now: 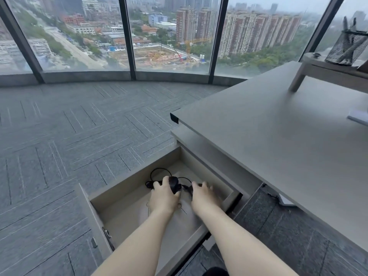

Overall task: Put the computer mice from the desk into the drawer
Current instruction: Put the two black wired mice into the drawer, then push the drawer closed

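Two hands are down inside the open drawer (111, 198), each busy with a black corded mouse. The left hand (163, 196) has its fingers curled over one mouse (175, 185), a closed grip from above, with the body showing between thumb and fingers. The right hand (201, 193) lies flatter over a second mouse (189, 189), of which only a dark edge shows; whether that grip is closed on it or merely resting there, I cannot tell. Both mice sit low toward the far end of the drawer, touching or nearly touching its floor, and their cables (159, 172) loop loosely behind them.

To finish the placing well, I would set each mouse flat on the drawer floor before letting go, rather than dropping it. The loops of cable should be tucked down below the drawer walls, since a loop standing proud could catch when the drawer closes. The hands should lift straight up, so fingers do not drag a cord out again. The visible part of the tabletop (278, 136) shows no more mice, so this is probably the last load.
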Tool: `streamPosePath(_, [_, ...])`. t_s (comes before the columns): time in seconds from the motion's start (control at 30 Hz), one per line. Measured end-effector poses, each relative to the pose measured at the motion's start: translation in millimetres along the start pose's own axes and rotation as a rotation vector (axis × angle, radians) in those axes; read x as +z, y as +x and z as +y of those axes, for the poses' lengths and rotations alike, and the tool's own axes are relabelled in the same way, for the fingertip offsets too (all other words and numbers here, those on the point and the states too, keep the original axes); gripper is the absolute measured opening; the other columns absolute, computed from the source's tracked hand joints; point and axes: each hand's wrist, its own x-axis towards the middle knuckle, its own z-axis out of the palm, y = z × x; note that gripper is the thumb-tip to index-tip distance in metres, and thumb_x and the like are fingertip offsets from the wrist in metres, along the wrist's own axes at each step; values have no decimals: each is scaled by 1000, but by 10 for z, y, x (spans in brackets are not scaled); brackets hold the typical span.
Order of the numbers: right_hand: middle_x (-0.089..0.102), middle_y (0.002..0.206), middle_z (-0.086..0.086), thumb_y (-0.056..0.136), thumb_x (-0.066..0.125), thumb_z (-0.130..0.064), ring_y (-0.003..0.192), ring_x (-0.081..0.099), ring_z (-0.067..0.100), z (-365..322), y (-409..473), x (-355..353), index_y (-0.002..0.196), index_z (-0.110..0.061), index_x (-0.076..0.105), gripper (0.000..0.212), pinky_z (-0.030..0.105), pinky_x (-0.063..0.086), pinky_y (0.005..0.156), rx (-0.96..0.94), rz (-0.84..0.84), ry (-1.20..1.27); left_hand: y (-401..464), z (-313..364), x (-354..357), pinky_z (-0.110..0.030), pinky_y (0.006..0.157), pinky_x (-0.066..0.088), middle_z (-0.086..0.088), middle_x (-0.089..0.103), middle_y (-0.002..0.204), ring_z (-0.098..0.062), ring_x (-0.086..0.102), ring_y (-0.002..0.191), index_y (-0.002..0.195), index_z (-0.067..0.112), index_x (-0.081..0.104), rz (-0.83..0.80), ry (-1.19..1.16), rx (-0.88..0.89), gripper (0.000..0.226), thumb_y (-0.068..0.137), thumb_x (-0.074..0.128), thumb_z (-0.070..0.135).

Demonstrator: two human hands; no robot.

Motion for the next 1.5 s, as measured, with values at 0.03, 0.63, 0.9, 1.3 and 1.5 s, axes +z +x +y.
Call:
streamPosePath(0.03, [39, 140, 13, 92, 43, -8, 127, 40, 33, 4, 5, 15, 134, -23, 39, 44, 42, 45, 87, 11, -7, -14, 19, -3, 16, -42, 88, 48, -11, 46, 129, -33, 51, 118, 134, 30, 40, 5, 23, 1, 58, 83, 61, 46])
streamPosePath(0.63, [59, 126, 4, 94, 51, -32, 119, 51, 23, -493, -1358, -24, 129, -18, 56, 38, 35, 44, 97, -422, 195, 453, -813, -527, -1040, -39, 99, 43, -13, 63, 125, -29, 56, 117, 123, 10, 61, 326, -228, 204, 37, 89, 47, 9])
streamPosePath(0.9, [41, 145, -4, 80, 51, -73, 137, 29, 15, -523, -2224, 485, 143, -22, 40, 82, 30, 29, 112, -439, 204, 569, -1539, -1127, -1093, -40, 103, 37, -13, 49, 140, -30, 46, 128, 140, 5, 45, 432, -424, 37, 45, 95, 41, 10])
streamPosePath(1.3, [19, 159, 0, 84, 66, -40, 147, 13, 15, -402, -2328, 712, 150, -25, 24, 79, 32, 26, 117, -352, 178, 519, -1542, -1316, -912, -35, 74, 48, 0, 66, 119, -21, 61, 98, 133, 29, 54, 166, -548, 1, 57, 83, 36, 11])
streamPosePath(1.5, [19, 159, 3, 84, 67, -36, 148, 17, 17, -149, -2119, 600, 151, -21, 22, 82, 31, 27, 115, -251, 223, 582, -1336, -993, -724, -46, 95, 51, -6, 63, 126, -30, 58, 115, 135, 24, 51, 119, -541, 81, 52, 85, 43, 15])
